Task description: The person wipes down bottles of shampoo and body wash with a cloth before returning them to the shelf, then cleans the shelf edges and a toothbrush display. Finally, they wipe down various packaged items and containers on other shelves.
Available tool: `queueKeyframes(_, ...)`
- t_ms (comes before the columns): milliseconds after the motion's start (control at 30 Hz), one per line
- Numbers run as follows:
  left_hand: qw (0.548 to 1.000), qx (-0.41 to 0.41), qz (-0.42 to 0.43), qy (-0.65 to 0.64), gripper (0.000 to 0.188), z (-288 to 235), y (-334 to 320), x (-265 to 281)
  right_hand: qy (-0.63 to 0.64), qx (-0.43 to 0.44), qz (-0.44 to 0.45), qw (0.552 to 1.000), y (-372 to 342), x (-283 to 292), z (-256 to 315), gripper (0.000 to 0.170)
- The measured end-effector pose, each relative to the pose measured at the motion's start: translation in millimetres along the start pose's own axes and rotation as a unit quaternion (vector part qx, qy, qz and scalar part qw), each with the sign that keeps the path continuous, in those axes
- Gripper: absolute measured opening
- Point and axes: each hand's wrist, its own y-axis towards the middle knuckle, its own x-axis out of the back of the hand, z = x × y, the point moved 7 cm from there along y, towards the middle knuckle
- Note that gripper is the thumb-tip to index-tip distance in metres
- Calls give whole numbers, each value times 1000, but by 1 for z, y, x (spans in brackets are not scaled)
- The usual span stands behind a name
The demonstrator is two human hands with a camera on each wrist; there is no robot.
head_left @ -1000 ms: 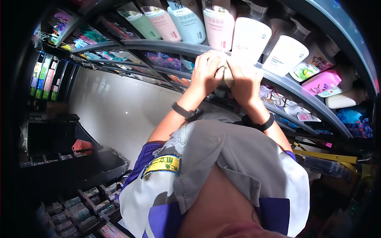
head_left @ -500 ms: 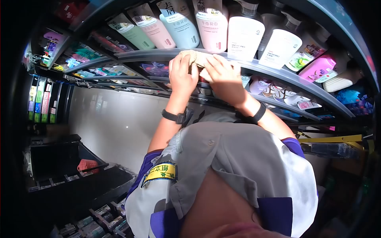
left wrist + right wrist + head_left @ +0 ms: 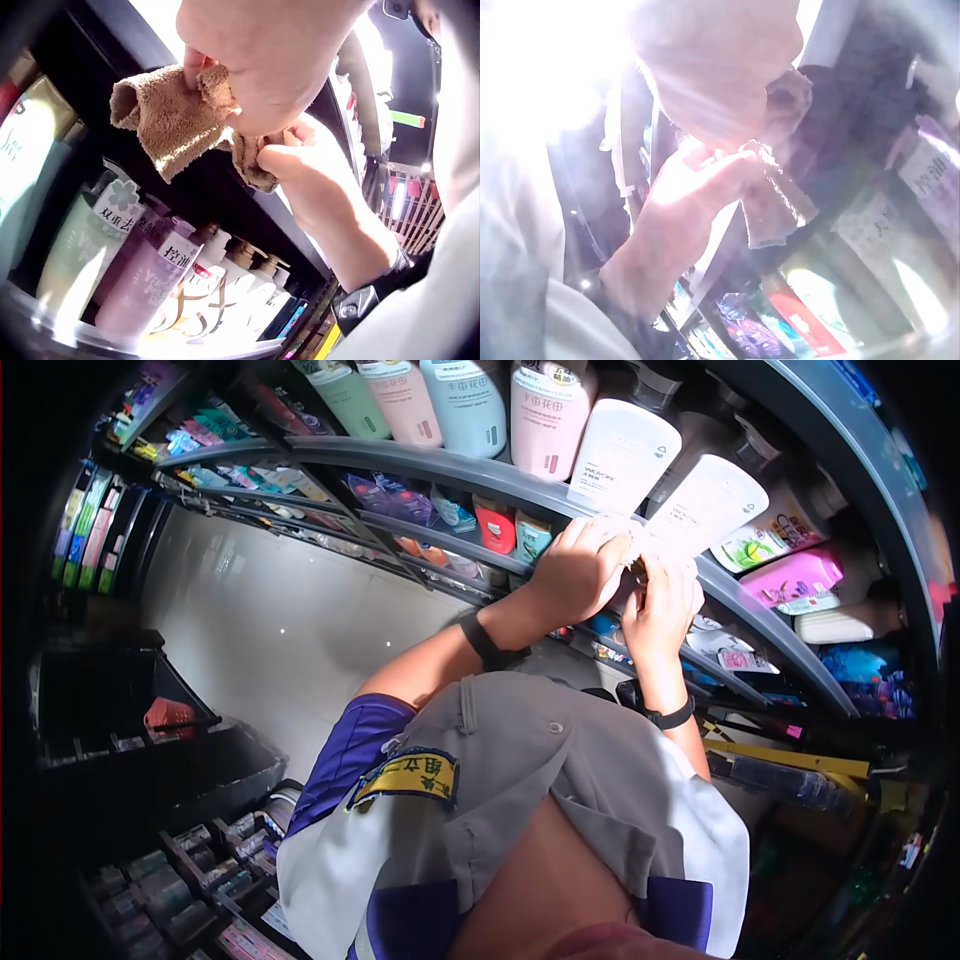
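A tan terry cloth [image 3: 176,116] is bunched between both hands at the front edge of a shelf. My left hand [image 3: 585,565] grips one part of it, its back covering much of the cloth in the head view. Close beside it, my right hand [image 3: 660,600] holds the other part with curled fingers, thumb along the fold in the left wrist view. A loose flap of the cloth [image 3: 776,214] hangs below the hands in the right wrist view. Just above the hands, white bottles [image 3: 625,455] stand behind the clear shelf lip [image 3: 440,460].
Pink, blue and green bottles [image 3: 465,410] line the same shelf to the left. On the shelf below stand a red pack [image 3: 495,525] and several pump bottles [image 3: 247,255]. A black bin [image 3: 110,700] and a yellow bar [image 3: 790,755] stand lower down, either side.
Both hands with the cloth first shifted left along the shelf edge, then right, and are now below the white bottles. The body and view have turned slightly.
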Motion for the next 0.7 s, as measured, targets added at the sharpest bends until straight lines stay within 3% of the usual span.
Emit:
queueKeyframes(133, 1000, 20, 4, 9, 29, 7, 1, 0, -17, 6, -9, 1000, -5, -8, 8, 53)
queueKeyframes(233, 999, -12, -36, 16, 23, 19, -2, 11, -20, 32, 21, 999, 3, -15, 18, 56)
queueKeyframes(333, 998, 32, -29, 51, 23, 35, -4, 30, 0, 46, 43, 998, 13, -30, 32, 59)
queueKeyframes(700, 988, 53, -126, 74, 24, 105, -22, 96, 31, 124, 89, 988, 60, -80, 102, 61)
